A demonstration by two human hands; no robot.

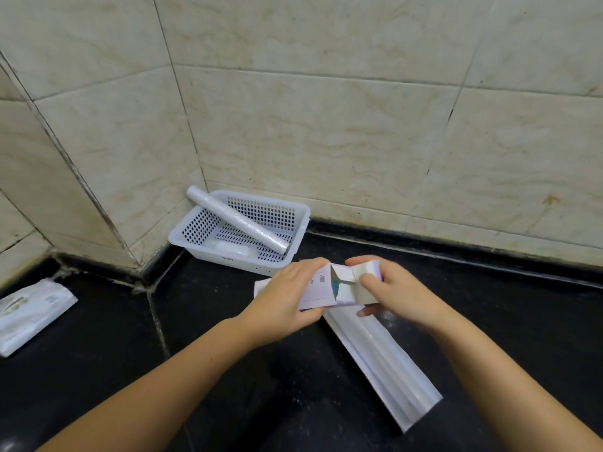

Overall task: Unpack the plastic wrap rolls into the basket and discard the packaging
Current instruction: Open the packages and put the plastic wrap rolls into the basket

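A white perforated basket point(192, 243) stands in the counter's back corner. One plastic wrap roll point(238, 220) lies slanted across it, its far end resting on the rim, and a flatter clear item lies on the basket floor. I hold a white cardboard box point(321, 287) just in front of the basket. My left hand point(287, 298) grips its body. My right hand point(388, 291) pinches the opened end flap point(367, 278). The box's open end shows folded inner flaps; what is inside is hidden.
A long white flattened package point(385, 363) lies on the black counter below my hands, running toward the lower right. Another white wrapper point(29, 313) lies at the far left. Tiled walls meet right behind the basket.
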